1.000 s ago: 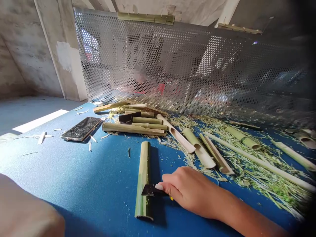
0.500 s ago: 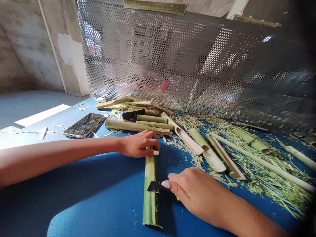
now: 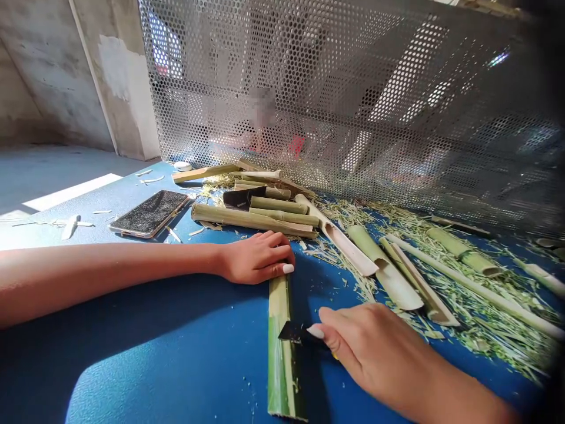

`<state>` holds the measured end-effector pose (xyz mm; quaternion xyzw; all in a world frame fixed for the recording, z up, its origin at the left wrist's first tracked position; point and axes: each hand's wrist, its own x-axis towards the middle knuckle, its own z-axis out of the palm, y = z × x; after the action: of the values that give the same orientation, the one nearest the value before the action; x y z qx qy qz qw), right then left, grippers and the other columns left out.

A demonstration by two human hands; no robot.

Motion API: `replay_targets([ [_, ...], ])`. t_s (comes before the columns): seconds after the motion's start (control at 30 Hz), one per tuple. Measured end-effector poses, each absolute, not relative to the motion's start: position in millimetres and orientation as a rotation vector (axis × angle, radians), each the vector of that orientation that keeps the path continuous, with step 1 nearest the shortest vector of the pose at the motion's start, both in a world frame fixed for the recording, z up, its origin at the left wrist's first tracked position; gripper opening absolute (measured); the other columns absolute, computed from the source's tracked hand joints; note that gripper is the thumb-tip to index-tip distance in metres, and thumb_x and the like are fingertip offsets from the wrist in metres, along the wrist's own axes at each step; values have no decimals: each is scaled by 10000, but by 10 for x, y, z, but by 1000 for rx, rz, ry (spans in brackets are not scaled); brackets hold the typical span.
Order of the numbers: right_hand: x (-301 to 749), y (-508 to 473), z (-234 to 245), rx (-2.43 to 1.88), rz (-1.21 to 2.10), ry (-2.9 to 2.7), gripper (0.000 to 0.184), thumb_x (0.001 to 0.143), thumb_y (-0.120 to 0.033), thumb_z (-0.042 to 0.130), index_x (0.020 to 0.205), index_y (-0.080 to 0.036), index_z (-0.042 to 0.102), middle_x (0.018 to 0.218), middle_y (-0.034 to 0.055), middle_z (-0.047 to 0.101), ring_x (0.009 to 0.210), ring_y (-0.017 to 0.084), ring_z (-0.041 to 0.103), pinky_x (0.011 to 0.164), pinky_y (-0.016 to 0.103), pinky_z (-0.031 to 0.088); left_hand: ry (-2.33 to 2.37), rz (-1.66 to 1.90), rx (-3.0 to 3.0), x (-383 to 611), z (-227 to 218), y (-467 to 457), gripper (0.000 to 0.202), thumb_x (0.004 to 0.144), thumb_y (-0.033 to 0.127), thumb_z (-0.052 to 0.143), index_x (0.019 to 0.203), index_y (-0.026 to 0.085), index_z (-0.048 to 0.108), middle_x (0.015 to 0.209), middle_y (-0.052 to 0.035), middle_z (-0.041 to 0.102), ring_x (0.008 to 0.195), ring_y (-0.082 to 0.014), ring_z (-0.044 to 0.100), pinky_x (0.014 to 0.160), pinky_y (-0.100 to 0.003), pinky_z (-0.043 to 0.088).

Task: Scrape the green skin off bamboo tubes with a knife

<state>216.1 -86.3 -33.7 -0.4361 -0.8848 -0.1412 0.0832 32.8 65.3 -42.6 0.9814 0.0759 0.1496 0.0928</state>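
Observation:
A split length of green bamboo (image 3: 279,365) lies on the blue table, pointing away from me. Its near part still has shiny green skin, while the stretch further up is paler and scraped. My left hand (image 3: 263,257) is closed over the far end and presses it down, hiding that end. In my right hand (image 3: 371,347) is a knife with a dark blade (image 3: 290,331); a bit of yellow shows at its handle, most of which the fingers cover. The blade lies across the bamboo, near where the green skin meets the paler part.
Several cut bamboo pieces (image 3: 256,221) lie beyond my left hand, with a dark sheath-like object (image 3: 242,199) among them. More split bamboo (image 3: 395,277) and green shavings (image 3: 481,318) spread to the right. A phone (image 3: 150,213) rests at left. Perforated metal screen (image 3: 282,88) stands behind.
The view has tilted downward a little, so the bamboo and both hands appear shifted right. The left fingers are curled more closely over the bamboo's end. The blade stays on the bamboo.

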Motion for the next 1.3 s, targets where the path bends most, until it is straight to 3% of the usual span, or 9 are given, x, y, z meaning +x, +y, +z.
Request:
replay_targets([
  [1.3, 2238, -914, -328, -1562, -146, -2657, 517, 974, -355, 188, 575, -207, 482, 468, -13, 537, 416, 130, 514, 454, 275, 196, 238, 460, 2920, 313, -444, 654, 432, 946, 412, 189, 1014, 152, 528, 981, -111, 493, 903, -217, 486, 880, -361, 377],
])
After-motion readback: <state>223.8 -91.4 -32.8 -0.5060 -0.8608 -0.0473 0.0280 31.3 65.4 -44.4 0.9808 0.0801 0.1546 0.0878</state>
